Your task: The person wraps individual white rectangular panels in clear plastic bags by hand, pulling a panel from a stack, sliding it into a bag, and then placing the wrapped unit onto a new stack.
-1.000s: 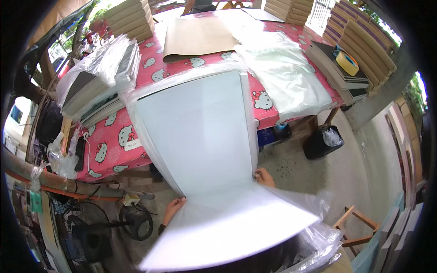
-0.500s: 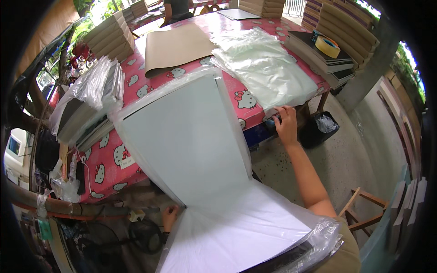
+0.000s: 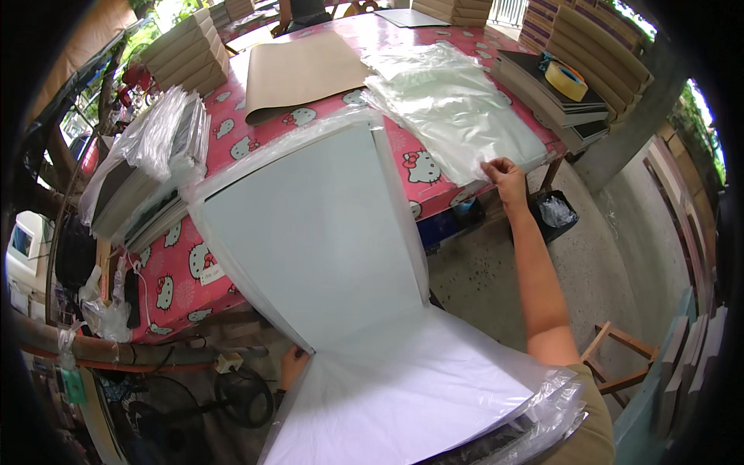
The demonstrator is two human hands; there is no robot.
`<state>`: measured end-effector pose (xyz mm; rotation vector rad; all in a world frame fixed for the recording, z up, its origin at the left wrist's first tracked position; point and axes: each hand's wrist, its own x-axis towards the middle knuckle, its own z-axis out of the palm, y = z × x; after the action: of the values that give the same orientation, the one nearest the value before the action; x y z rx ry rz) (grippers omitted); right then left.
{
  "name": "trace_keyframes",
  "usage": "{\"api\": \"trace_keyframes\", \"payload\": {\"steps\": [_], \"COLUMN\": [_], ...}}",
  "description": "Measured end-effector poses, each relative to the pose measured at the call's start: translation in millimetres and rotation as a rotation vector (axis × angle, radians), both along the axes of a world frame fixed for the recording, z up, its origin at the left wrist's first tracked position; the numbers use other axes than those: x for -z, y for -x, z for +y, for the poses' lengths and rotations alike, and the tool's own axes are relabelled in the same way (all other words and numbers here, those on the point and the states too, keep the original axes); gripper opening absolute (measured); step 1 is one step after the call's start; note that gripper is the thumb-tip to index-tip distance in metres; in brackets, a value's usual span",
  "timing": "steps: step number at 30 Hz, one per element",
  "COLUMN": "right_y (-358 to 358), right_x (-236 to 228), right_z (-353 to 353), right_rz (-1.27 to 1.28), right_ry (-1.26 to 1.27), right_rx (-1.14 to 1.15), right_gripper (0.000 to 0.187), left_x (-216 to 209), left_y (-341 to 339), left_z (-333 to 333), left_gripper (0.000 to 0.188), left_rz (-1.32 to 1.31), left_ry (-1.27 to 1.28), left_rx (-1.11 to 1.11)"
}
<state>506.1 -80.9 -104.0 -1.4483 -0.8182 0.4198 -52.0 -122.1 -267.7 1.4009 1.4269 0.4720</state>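
A large pale grey board in a clear plastic sleeve leans over the table's near edge. Below it, a white plastic-covered sheet spreads toward me, with dark layers and crinkled plastic under its right edge. My left hand is at the board's lower left corner, fingers curled at its edge and partly hidden behind it. On the right, my right hand pinches the near corner of the top bag in a pile of clear plastic bags.
On the pink patterned table lie brown paper and a stack of plastic-wrapped boards. Yellow tape tops dark books at right. A black bin and wooden stool stand on the floor.
My right hand has moved up and right from the table edge onto the bags' corner, now pinching it. The board and my left hand stay nearly in place.
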Motion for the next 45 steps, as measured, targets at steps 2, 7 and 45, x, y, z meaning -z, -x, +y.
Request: {"api": "trace_keyframes", "payload": {"steps": [2,7,45], "right_y": [-8,-21,231], "right_x": [-3,-13,-141], "right_z": [1,1,-20], "right_rz": [0.126,0.198,0.125], "right_ry": [0.032,-0.042,0.132], "right_rx": [-0.047,0.087,-0.942], "right_gripper": [0.01,0.014,0.014], "left_x": [5,-29,-280], "left_y": [7,6,-136], "left_z": [0,10,40], "left_gripper": [0.028,0.028,0.018], "left_rz": [-0.027,0.1,-0.782], "left_ry": [-0.054,0.006,0.006], "left_rx": [0.025,0.01,0.163]}}
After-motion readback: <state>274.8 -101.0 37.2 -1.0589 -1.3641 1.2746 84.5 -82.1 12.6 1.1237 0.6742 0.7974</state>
